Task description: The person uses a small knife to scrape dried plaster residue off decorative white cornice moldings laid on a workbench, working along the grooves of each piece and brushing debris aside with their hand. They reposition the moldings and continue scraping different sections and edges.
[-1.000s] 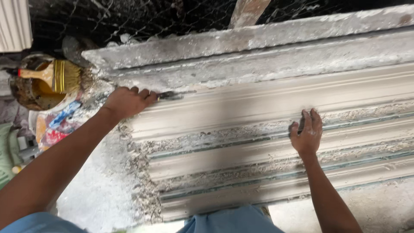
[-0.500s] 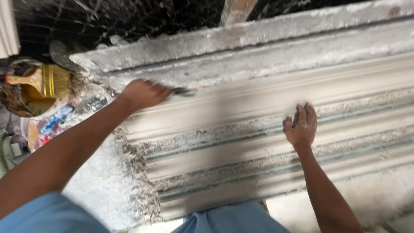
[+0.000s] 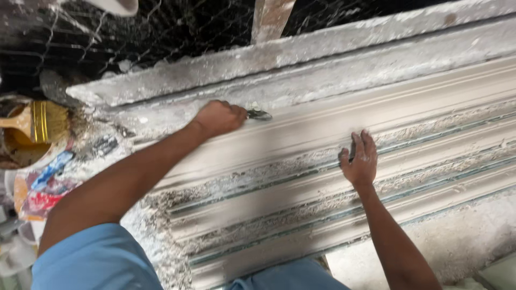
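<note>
My left hand (image 3: 217, 117) is closed around a small metal scraper (image 3: 259, 114), its blade lying on the upper edge of a long pale plaster moulding (image 3: 333, 126) that runs across the bench. My right hand (image 3: 359, 159) rests flat on the ribbed middle of the moulding, and a small dark thing shows between its fingers; I cannot tell what it is. Crumbly white plaster crusts the grooves and the left end of the cast.
A round container (image 3: 21, 145) with a yellow brush (image 3: 40, 121) stands at the far left, above coloured wrappers (image 3: 43, 188). A plaster-caked rail (image 3: 301, 51) borders the far side, with a wooden post (image 3: 271, 19) and dark netting behind.
My left hand has slid the scraper to the right along the moulding's upper edge. The right hand has stayed on the ribs. The view has shifted.
</note>
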Tool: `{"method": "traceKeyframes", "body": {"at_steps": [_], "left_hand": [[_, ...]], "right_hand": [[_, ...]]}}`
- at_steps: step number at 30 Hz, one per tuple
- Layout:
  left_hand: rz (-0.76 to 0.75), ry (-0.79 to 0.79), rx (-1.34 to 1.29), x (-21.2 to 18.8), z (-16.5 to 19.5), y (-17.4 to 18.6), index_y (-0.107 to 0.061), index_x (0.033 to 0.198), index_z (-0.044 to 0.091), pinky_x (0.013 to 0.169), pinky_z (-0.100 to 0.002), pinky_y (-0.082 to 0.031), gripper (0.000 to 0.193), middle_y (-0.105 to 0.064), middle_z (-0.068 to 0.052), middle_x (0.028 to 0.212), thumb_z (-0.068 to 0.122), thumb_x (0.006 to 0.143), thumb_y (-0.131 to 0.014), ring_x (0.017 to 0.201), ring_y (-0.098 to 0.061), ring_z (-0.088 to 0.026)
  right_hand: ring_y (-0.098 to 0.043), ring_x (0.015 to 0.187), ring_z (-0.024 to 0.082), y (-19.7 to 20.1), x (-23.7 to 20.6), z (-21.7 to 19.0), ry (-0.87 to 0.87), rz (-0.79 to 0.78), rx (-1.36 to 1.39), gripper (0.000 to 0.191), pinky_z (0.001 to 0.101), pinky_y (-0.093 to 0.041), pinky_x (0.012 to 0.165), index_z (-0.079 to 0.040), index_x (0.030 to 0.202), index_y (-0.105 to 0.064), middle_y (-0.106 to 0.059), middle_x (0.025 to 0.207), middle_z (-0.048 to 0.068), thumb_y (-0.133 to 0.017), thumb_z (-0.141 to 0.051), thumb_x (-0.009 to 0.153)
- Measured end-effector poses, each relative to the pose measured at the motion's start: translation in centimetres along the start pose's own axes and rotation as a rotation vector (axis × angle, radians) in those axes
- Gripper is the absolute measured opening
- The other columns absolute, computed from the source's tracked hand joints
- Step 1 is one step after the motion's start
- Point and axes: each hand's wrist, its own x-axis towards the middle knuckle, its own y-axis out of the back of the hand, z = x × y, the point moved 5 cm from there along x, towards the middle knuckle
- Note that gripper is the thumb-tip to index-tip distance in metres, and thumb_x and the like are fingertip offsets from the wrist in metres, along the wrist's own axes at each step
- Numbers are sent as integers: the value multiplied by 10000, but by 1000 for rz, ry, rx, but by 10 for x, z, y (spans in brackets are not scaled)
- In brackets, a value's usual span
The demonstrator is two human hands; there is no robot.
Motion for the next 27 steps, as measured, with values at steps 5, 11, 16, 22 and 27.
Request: {"method": "traceKeyframes", "body": {"at_steps": [5, 11, 16, 22, 27], "left_hand": [[-95, -64, 117, -23, -7, -24, -596, 1065, 30, 427, -307, -584, 142, -729, -120, 812, 82, 934, -604, 591, -705, -181], [-77, 6, -47, 60, 14, -38, -637, 982, 30, 511, -352, -591, 75, -732, -68, 803, 90, 992, -592, 649, -718, -198], [-7, -1, -52, 96, 22, -47, -655, 946, 62, 501, -372, -596, 110, -723, -66, 822, 156, 903, -617, 651, -736, -226], [-69, -67, 76, 81, 27, -68, -654, 1004, 45, 440, -349, -571, 144, -716, -61, 734, 150, 957, -567, 604, -726, -188], [22, -54, 10, 199, 54, -57, -642, 962, 65, 481, -382, -569, 108, -738, -63, 815, 149, 943, -578, 659, -743, -227]], "right_hand": [[-374, 1487, 417, -23, -3, 4, 5, -14, -23, 563, 584, -315, 1201, -90, 1493, -517, -415, 1577, 227, -619, -263, 967], [-379, 1482, 422, -21, 1, 21, 0, -27, -67, 561, 601, -316, 1183, -91, 1488, -519, -420, 1568, 233, -629, -271, 968], [-389, 1487, 405, -29, -4, 24, -11, -3, -12, 566, 582, -336, 1188, -119, 1481, -534, -436, 1574, 219, -631, -241, 937], [-390, 1483, 409, -48, -6, 38, 0, 16, -19, 558, 587, -344, 1191, -83, 1456, -532, -445, 1556, 225, -648, -251, 937], [-389, 1492, 409, -34, -6, 49, 10, 9, -34, 550, 586, -350, 1182, -97, 1469, -544, -438, 1587, 224, -620, -230, 941]]}}
